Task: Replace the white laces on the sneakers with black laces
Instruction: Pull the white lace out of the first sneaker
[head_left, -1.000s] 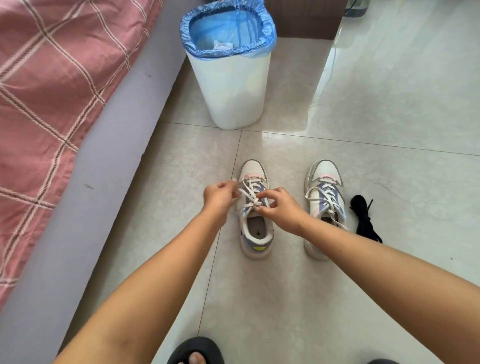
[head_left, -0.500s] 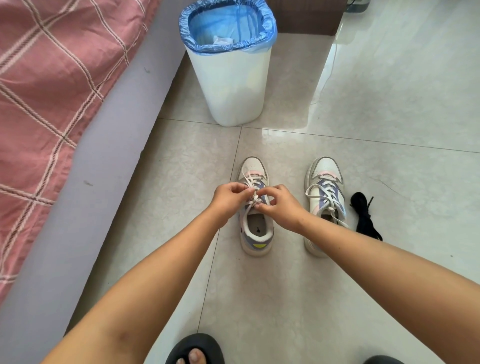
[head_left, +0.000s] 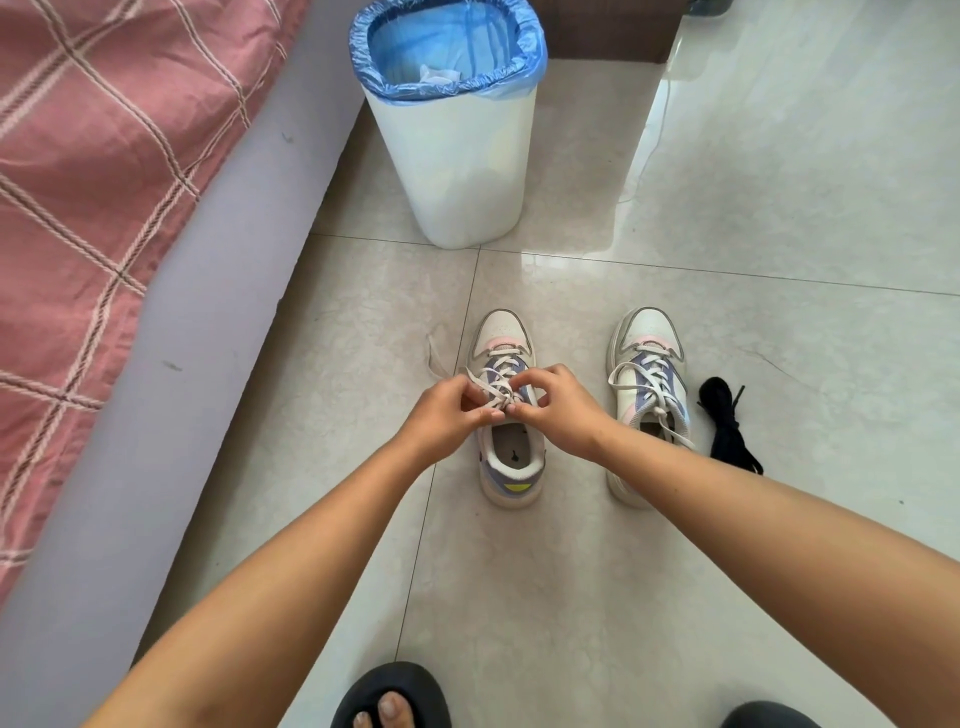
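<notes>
A pink checked bedspread (head_left: 93, 171) on a bed with a lavender side fills the left of the view, and a white waste bin (head_left: 457, 171) with a blue liner stands on the pale tiled floor (head_left: 779, 218) beyond the shoes. Two white sneakers sit side by side, toes pointing away from the person. The right sneaker (head_left: 649, 384) is fully laced in white and tied, untouched. A bundle of black laces (head_left: 724, 423) lies on the tile just beside it, on its outer side, well clear of both hands.

The step in hand looks like undoing the left sneaker (head_left: 509, 415): its white lace (head_left: 498, 382) is loosened, and one free end trails onto the floor to the left. Both hands meet over the upper eyelets, just ahead of the shoe's opening. The left hand (head_left: 447, 415) has its fingers curled, pinching the lace, and the right hand (head_left: 556, 410) pinches it too, thumb and fingertips nearly touching the left's.

The task is judged to be at an early stage. The next move probably calls for drawing the lace out of the crossings row by row toward the toe, with the shoe steadied so it does not slide on the smooth tile.
</notes>
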